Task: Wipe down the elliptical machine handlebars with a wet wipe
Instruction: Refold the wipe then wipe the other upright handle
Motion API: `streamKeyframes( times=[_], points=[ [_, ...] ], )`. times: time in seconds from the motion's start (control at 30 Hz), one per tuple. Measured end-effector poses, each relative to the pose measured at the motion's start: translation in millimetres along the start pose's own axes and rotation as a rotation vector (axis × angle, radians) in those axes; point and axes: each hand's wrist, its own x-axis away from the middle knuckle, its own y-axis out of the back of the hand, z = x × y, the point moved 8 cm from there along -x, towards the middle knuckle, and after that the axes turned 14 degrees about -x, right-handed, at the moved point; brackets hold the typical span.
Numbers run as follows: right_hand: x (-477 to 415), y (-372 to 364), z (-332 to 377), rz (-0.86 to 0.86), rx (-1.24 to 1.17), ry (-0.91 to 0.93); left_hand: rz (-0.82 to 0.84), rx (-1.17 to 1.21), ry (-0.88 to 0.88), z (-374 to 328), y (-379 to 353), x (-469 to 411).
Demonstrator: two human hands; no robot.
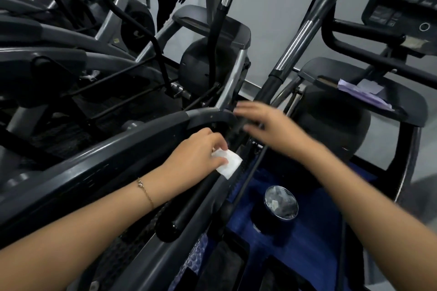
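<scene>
The black cylindrical handlebar (186, 212) of the elliptical machine lies diagonally. Its long axis runs from the rounded free end at lower left up toward the right, passing beneath both hands. The left hand (196, 151) pinches a white rectangular wet wipe (230, 164) between thumb and fingers. The wipe sits against the bar, one corner pointing down and right. The right hand (272, 125), blurred, is apart from the left and further up the bar, fingers outstretched and holding nothing; contact with the bar cannot be determined. A thin gold bracelet (145, 192) circles the left wrist.
</scene>
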Motion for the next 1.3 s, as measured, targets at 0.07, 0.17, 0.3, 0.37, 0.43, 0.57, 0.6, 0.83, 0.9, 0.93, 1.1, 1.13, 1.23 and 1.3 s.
streamKeyframes(
  times=[0.07, 0.17, 0.3, 0.37, 0.43, 0.57, 0.6, 0.83, 0.9, 0.93, 1.1, 1.13, 1.23, 1.3],
  points=[
    [24.2, -22.2, 24.3, -0.01, -0.216, 0.058, -0.066, 0.126, 0.049, 4.9, 2.4, 4.4],
    [41.7, -47.1, 36.3, 0.0, -0.256, 0.125, -0.084, 0.289, 0.093, 10.7, 1.1, 14.5],
    [49.4, -60.0, 44.3, 0.015, -0.057, 0.327, -0.082, 0.246, 0.063, 19.8, 8.7, 49.4],
    [46.4, -54.8, 37.6, -0.033, 0.006, 0.331, -0.055, 0.105, 0.026, 23.6, 9.8, 76.0],
    [44.1, -51.3, 33.4, -0.085, -0.036, 0.301, -0.055, -0.035, 0.017, 26.0, 10.4, 99.0],
    [52.2, -67.5, 41.8, -0.035, -0.186, 0.303, -0.081, -0.112, 0.036, 18.5, 18.0, 112.2],
    [50.1, -67.0, 39.1, -0.029, -0.193, 0.286, -0.083, -0.124, 0.04, 16.3, 19.8, 111.9],
    [48.0, -65.3, 46.3, -0.108, -0.099, 0.262, 0.014, -0.286, 0.035, 5.0, 25.1, 107.6],
    [60.3, -73.6, 61.0, -0.092, -0.121, 0.329, 0.034, -0.313, 0.026, 3.6, 24.7, 107.1],
    [58.4, -71.7, 58.9, -0.1, -0.106, 0.322, 0.045, -0.32, 0.024, 3.8, 24.8, 106.2],
    [52.8, -66.5, 29.6, -0.239, 0.074, 0.227, 0.089, -0.339, 0.036, 9.7, 27.0, 89.1],
    [59.3, -73.6, 30.8, -0.241, 0.078, 0.219, 0.087, -0.339, 0.032, 9.4, 27.6, 83.0],
    [67.8, -76.6, 31.5, -0.3, 0.013, 0.227, 0.088, -0.353, 0.014, 5.7, 22.7, 64.1],
    [54.4, -61.9, 6.3, -0.429, -0.106, 0.11, 0.096, -0.364, -0.002, 3.6, 15.4, 48.6]
  ],
)
